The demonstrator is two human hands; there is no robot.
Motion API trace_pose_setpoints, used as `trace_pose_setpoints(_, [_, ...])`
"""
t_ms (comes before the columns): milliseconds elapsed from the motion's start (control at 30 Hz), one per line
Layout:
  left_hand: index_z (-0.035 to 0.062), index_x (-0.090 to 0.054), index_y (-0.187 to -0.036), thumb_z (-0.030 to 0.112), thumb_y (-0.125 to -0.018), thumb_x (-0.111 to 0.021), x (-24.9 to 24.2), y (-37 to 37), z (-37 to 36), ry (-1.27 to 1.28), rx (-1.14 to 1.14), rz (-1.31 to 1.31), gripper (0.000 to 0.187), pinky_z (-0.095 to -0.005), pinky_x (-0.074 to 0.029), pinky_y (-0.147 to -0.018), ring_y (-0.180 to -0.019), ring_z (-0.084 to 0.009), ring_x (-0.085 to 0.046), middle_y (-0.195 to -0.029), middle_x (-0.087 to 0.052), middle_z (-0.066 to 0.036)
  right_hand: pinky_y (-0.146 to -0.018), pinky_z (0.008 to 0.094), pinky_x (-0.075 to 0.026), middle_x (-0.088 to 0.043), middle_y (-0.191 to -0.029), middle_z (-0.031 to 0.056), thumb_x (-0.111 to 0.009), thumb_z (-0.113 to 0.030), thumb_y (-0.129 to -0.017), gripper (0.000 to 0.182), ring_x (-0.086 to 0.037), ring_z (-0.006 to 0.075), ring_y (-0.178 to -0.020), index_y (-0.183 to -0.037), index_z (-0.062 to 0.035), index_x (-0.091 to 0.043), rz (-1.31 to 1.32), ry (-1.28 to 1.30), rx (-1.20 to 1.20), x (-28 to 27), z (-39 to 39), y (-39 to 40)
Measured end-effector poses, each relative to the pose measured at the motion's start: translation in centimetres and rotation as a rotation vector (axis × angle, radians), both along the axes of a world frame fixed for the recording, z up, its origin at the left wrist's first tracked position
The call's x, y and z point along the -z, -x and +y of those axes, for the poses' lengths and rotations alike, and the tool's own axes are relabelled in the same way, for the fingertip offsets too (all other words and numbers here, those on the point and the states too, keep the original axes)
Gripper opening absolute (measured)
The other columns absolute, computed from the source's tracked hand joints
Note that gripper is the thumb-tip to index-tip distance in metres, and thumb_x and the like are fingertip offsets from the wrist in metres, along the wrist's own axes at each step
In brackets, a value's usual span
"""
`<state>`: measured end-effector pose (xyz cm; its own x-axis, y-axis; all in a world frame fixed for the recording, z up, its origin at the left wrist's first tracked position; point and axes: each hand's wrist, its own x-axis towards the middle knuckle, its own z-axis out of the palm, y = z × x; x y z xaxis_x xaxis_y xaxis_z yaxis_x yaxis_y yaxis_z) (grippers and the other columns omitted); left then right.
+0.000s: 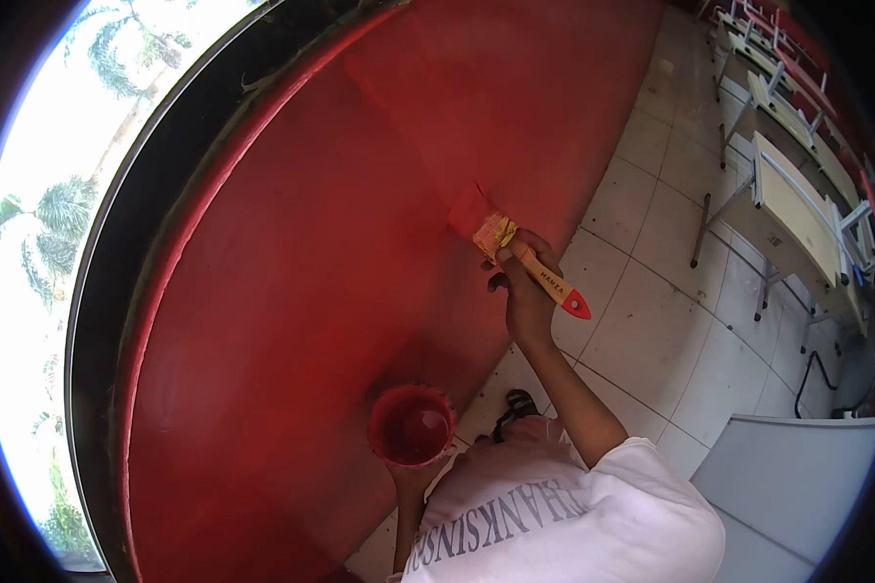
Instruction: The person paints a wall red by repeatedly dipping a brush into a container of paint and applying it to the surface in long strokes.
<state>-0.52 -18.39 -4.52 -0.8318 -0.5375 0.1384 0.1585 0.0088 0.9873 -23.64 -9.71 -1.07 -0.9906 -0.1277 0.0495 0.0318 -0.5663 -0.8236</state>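
My right hand point(528, 264) is closed around the wooden handle of a paintbrush point(551, 279). Red paint covers its bristles, which touch or nearly touch the red wall point(292, 262). The handle's red tip points down and to the right. Lower down, my left hand point(418, 476) is under a round container of red paint point(411, 425), holding it upright near the wall. Its fingers are mostly hidden by the container. Dark red paint with a lighter shiny patch shows inside it.
A window with a dark frame point(102, 321) runs along the left, palms outside. White floor tiles point(642, 321) lie to the right, with several desks point(792, 209) at the upper right. A grey cabinet-like block point(787, 476) stands at lower right. My sandalled foot point(517, 403) is beside the wall.
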Motion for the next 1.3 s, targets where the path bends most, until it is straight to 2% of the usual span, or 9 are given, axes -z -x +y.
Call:
trace_pose_setpoints(67, [0.0056, -0.033, -0.13, 0.022, -0.071, -0.067, 0.0, -0.1, 0.1, 0.052, -0.013, -0.002, 0.07, -0.0378, -0.048, -0.086, -0.105, -0.0265, -0.052, -0.123, -0.046, -0.015, -0.053, 0.0268, -0.047, -0.058, -0.094, 0.0122, -0.058, -0.011, -0.083, 0.034, -0.061, 0.0191, -0.074, -0.112, 0.0003, -0.045, -0.016, -0.023, 0.003, 1.0, 0.0, -0.2])
trace_pose_setpoints(133, [0.0047, -0.033, -0.128, 0.002, -0.052, -0.08, -0.6, 0.7, -0.3, 0.037, -0.011, 0.011, 0.09, -0.0382, -0.046, -0.091, -0.107, -0.0235, -0.053, -0.119, -0.051, -0.011, -0.053, 0.0266, -0.047, -0.058, -0.093, 0.0124, -0.058, -0.011, -0.083, 0.033, -0.061, 0.0189, -0.074, -0.111, 0.0006, -0.046, -0.042, -0.038, 0.006, 1.1, -0.3, 0.5])
trace_pose_setpoints(200, [0.0057, -0.034, -0.129, 0.014, -0.068, -0.071, 3.8, -0.7, -2.4, -0.047, -0.033, -0.109, 0.072, -0.0364, -0.048, -0.086, -0.105, -0.0242, -0.052, -0.121, -0.048, -0.013, -0.053, 0.0263, -0.047, -0.058, -0.093, 0.0126, -0.059, -0.011, -0.083, 0.033, -0.061, 0.0186, -0.074, -0.111, 0.0007, -0.046, -0.063, -0.052, 0.003, 2.2, -0.2, 0.4])
trace_pose_setpoints(267, [0.0061, -0.034, -0.129, 0.022, -0.074, -0.07, 2.2, 0.1, -1.6, -0.086, -0.01, -0.108, 0.068, -0.0351, -0.049, -0.083, -0.104, -0.0238, -0.052, -0.121, -0.048, -0.013, -0.052, 0.0261, -0.047, -0.058, -0.093, 0.0125, -0.059, -0.011, -0.083, 0.033, -0.061, 0.0183, -0.074, -0.111, 0.001, -0.047, -0.079, -0.063, 0.007, 3.8, 0.0, -0.2])
trace_pose_setpoints(400, [0.0057, -0.034, -0.129, 0.023, -0.062, -0.081, -3.7, 2.6, 0.3, -0.078, 0.058, -0.021, 0.084, -0.0331, -0.049, -0.083, -0.104, -0.0214, -0.054, -0.118, -0.051, -0.011, -0.052, 0.0259, -0.047, -0.058, -0.092, 0.0121, -0.059, -0.01, -0.082, 0.033, -0.061, 0.018, -0.074, -0.111, 0.001, -0.048, -0.125, -0.07, 0.008, 4.7, -0.5, 0.4])
trace_pose_setpoints(533, [0.005, -0.034, -0.129, 0.02, -0.055, -0.085, -0.5, 0.9, 0.1, 0.118, 0.033, -0.026, 0.091, -0.0311, -0.05, -0.08, -0.101, -0.0207, -0.056, -0.116, -0.053, -0.01, -0.052, 0.0252, -0.047, -0.059, -0.091, 0.011, -0.059, -0.011, -0.082, 0.033, -0.061, 0.0169, -0.074, -0.111, 0.0006, -0.049, -0.141, -0.114, 0.003, 7.0, 0.1, -0.7])
trace_pose_setpoints(667, [0.0048, -0.035, -0.128, 0.019, -0.055, -0.085, -0.4, 0.9, 0.1, 0.204, 0.052, -0.015, 0.09, -0.0327, -0.051, -0.079, -0.102, -0.0215, -0.055, -0.117, -0.053, -0.011, -0.053, 0.0236, -0.046, -0.06, -0.09, 0.0098, -0.059, -0.011, -0.081, 0.033, -0.061, 0.0149, -0.075, -0.111, 0.0004, -0.05, -0.155, -0.178, 0.007, 8.8, 0.7, -1.0])
trace_pose_setpoints(833, [0.0049, -0.035, -0.128, 0.02, -0.057, -0.084, 0.2, -0.8, 0.2, 0.136, 0.035, -0.014, 0.087, -0.0328, -0.051, -0.077, -0.101, -0.0216, -0.055, -0.117, -0.053, -0.011, -0.054, 0.0218, -0.046, -0.06, -0.088, 0.0079, -0.059, -0.011, -0.081, 0.033, -0.06, 0.0124, -0.075, -0.111, 0.0001, -0.051, -0.127, -0.259, 0.075, 9.2, 4.4, -2.2])
trace_pose_setpoints(1300, [0.0051, -0.035, -0.128, 0.024, -0.063, -0.079, 0.4, -3.0, 0.2, 0.069, -0.04, -0.006, 0.081, -0.0329, -0.051, -0.071, -0.098, -0.0218, -0.056, -0.116, -0.052, -0.012, -0.056, 0.0218, -0.048, -0.062, -0.079, 0.0065, -0.063, -0.014, -0.08, 0.034, -0.06, 0.0108, -0.071, -0.108, 0.0028, -0.055, 0.082, -0.438, 0.058, 3.3, 3.6, -0.3])
